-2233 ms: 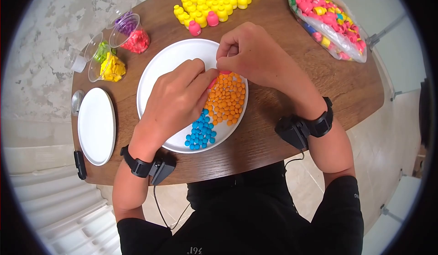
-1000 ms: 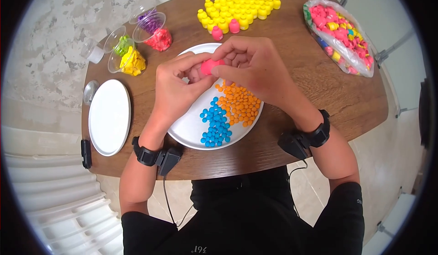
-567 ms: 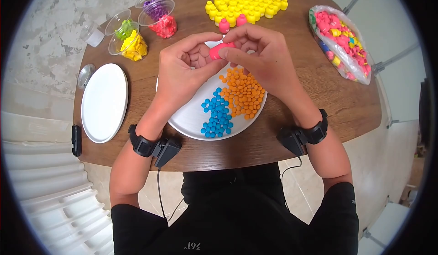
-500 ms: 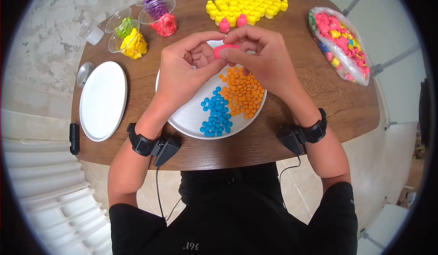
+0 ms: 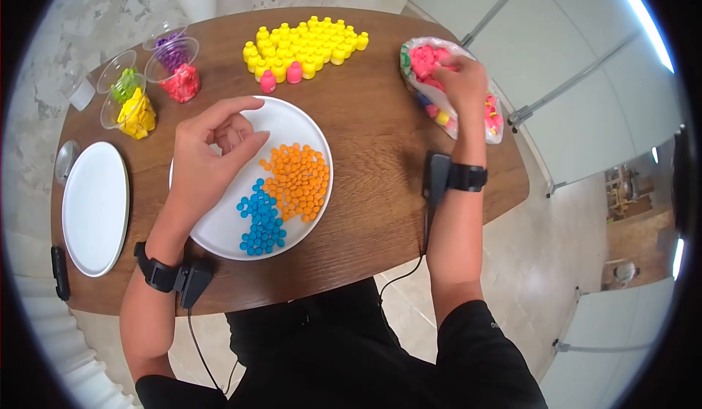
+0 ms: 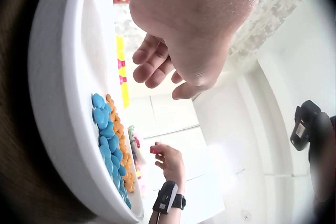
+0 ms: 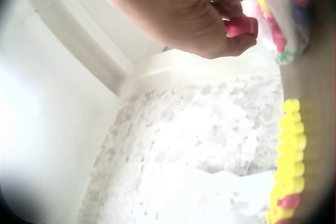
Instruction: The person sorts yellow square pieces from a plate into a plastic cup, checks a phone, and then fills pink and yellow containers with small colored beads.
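My left hand (image 5: 205,156) hovers over the left part of the round white plate (image 5: 191,242), its fingers loosely bent and nothing between them. Blue candies (image 5: 262,222) and orange candies (image 5: 298,182) lie on that plate in two adjoining groups. At the far right, my right hand (image 5: 463,87) is over the plastic bag (image 5: 496,132) of pink, yellow and blue pieces. Between its thumb and fingers it pinches a small pink bottle (image 7: 242,26), partly covered by the fingers. Two pink bottles (image 5: 294,72) stand before a block of yellow bottles (image 5: 311,43).
At the back left, clear cups hold yellow (image 5: 137,114), green (image 5: 126,85), red (image 5: 180,83) and purple (image 5: 170,52) pieces. An oval-looking white plate (image 5: 95,208) lies left of the round one. A black object (image 5: 60,274) lies at the table's left edge.
Both hands held a pink bottle together above the plate. They have parted: the right hand has swung right to the bag, while the left stays over the plate. The head view has turned right.
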Demonstrator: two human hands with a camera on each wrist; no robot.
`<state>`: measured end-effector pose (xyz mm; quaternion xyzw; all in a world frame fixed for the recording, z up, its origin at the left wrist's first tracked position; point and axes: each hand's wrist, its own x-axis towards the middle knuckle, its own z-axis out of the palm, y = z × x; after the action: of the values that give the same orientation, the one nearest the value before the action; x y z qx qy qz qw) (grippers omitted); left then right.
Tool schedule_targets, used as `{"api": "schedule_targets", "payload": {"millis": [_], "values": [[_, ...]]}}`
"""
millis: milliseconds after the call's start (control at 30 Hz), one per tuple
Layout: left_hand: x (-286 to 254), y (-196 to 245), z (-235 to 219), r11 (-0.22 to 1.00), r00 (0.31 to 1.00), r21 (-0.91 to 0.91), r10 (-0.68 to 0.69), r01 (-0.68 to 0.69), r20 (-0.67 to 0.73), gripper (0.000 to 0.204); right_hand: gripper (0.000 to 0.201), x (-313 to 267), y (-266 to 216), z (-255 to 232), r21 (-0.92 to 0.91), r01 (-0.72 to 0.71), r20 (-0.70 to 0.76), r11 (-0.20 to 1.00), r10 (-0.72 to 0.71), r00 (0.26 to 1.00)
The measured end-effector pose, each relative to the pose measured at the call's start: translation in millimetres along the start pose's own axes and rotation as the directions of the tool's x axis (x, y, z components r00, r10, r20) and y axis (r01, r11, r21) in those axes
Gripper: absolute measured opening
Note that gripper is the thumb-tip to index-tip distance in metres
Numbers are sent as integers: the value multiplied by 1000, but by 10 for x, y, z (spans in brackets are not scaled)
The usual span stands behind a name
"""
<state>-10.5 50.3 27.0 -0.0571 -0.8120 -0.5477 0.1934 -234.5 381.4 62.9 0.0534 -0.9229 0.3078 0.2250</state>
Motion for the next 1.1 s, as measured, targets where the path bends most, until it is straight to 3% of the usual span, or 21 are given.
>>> {"api": "schedule_targets", "payload": {"millis": [100, 200, 267, 333, 400, 467, 567, 733, 800, 867, 933, 967, 1000, 1067, 1100], "values": [[17, -31, -9, 1000, 999, 15, 9, -8, -32, 37, 38, 298, 672, 169, -44, -64, -170, 997, 56, 984], [32, -116, -8, 997, 992, 37, 65, -61, -108, 35, 43, 164, 359, 214, -62, -80, -219, 995, 64, 974], [48, -108, -41, 991, 995, 115, 76, -69, -58, 34, 44, 35, 57, 319, -122, 7, -246, 993, -37, 969], [63, -153, -70, 985, 989, 146, 110, -95, -98, 31, 42, -100, -277, 497, 93, 341, -186, 935, -321, 929], [65, -166, -116, 949, 983, 280, 168, -141, -73, 28, 39, -317, -691, 678, 340, 355, 88, 871, -405, 910], [73, -212, -141, 929, 978, 331, 199, -167, -65, 27, 38, -484, -1002, 766, 330, 357, 335, 874, -462, 821], [76, -248, -154, 900, 969, 385, 242, -205, -48, 25, 36, -554, -1185, 991, 248, 420, 396, 873, -487, 778], [79, -241, -135, 869, 958, 428, 284, -247, -24, 25, 28, -588, -1239, 1118, 289, 447, 345, 847, -527, 777], [63, -242, -124, 875, 969, 427, 245, -231, 22, 27, 22, -565, -1225, 1063, 279, 360, 409, 890, -449, 794], [59, -261, -101, 881, 971, 413, 233, -230, 43, 30, 19, -595, -1161, 1048, 304, 388, 355, 870, -481, 801], [55, -273, -64, 887, 972, 399, 223, -232, 69, 34, 16, -631, -1136, 950, 454, 240, 356, 858, -422, 834], [54, -216, -58, 923, 986, 348, 149, -167, 79, 38, 14, -691, -1210, 795, 506, 116, 426, 855, -364, 828], [47, -188, -41, 950, 993, 297, 71, -96, 94, 42, 14, -766, -1270, 660, 506, 105, 436, 856, -359, 825], [50, -203, -4, 960, 993, 266, 65, -89, 97, 44, 14, -917, -1355, 456, 636, -97, 550, 766, -362, 753], [50, -223, 5, 968, 993, 234, 69, -90, 95, 46, 15, -975, -1354, 409, 655, -120, 584, 746, -398, 708]]}}
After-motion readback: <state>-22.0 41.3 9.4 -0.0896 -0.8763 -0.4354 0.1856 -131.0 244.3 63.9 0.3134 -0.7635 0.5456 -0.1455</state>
